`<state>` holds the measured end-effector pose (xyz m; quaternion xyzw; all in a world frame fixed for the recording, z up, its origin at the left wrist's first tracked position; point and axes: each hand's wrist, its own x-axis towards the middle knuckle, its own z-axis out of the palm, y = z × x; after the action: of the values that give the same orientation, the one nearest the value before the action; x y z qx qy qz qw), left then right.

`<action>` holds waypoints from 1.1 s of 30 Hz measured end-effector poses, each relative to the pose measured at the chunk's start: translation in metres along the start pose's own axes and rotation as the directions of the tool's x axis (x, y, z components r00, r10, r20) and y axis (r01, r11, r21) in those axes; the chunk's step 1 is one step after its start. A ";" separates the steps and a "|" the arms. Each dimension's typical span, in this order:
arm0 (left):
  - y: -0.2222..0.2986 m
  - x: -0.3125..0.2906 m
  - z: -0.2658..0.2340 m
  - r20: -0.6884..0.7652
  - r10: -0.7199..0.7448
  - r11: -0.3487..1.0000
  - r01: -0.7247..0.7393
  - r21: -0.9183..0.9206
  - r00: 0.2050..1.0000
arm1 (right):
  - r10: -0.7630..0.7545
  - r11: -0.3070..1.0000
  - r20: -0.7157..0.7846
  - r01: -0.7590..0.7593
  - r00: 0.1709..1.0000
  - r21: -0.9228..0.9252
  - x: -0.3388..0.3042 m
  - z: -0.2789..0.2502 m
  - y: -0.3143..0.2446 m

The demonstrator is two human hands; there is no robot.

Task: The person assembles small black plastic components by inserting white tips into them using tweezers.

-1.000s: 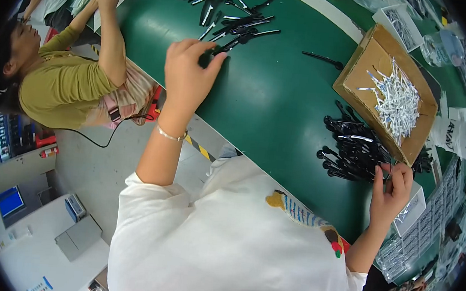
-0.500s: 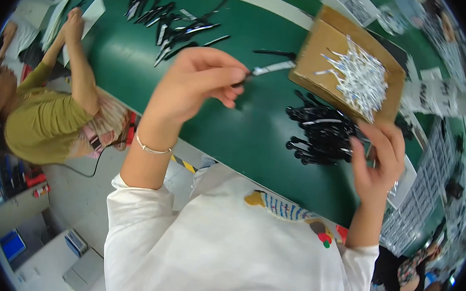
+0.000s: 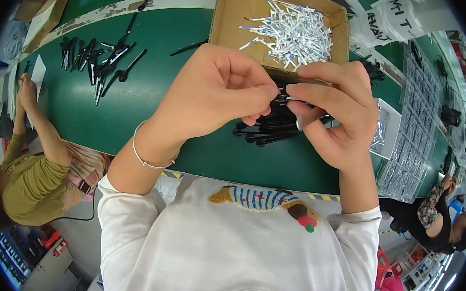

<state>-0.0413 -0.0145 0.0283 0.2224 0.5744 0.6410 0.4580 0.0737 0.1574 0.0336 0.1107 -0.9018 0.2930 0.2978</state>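
Close together over the table, both my hands work fingertip to fingertip. My left hand (image 3: 215,92) is closed in a pinch on a small black part (image 3: 282,98), only a sliver of which shows. My right hand (image 3: 340,107) has thumb and fingers closed at the other side of that part; what exactly it grips is hidden. Right below them lies a heap of slim black parts with rounded ends (image 3: 270,126), partly covered by my hands. Just beyond stands an open cardboard box (image 3: 337,33) of thin white strips (image 3: 302,36).
Black parts, some with white strips, lie scattered (image 3: 105,67) on the green table (image 3: 159,41) at left. To the right are a white box of small silvery pieces (image 3: 384,130) and clear plastic trays (image 3: 409,126). A co-worker in an olive top (image 3: 41,185) sits at left.
My left hand has brought its part rightward to meet my right hand, which came up and left from beside the black heap. The whole view has turned and shifted.
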 end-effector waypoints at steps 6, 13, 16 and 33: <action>-0.010 0.007 0.000 0.032 -0.019 1.000 0.019 -0.013 0.999 | 0.048 0.999 0.002 -0.048 0.999 0.022 -0.007 0.003 0.003; -0.014 0.008 -0.008 -0.036 -0.080 0.996 0.078 -0.045 0.996 | 0.025 0.963 -0.024 -0.017 0.999 0.271 -0.018 -0.011 0.010; -0.016 0.010 -0.012 -0.065 -0.091 0.995 0.088 -0.047 0.994 | 0.306 0.901 -0.305 -0.171 0.902 0.398 -0.006 -0.010 0.018; -0.034 0.010 -0.003 0.072 -0.199 0.979 0.201 -0.032 0.977 | 0.784 0.480 -0.112 -0.712 0.610 -0.513 -0.117 -0.097 0.045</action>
<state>-0.0374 -0.0105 -0.0066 0.1764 0.5651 0.5948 0.5439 0.1959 0.2542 0.0052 -0.3570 -0.9194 0.1353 0.0947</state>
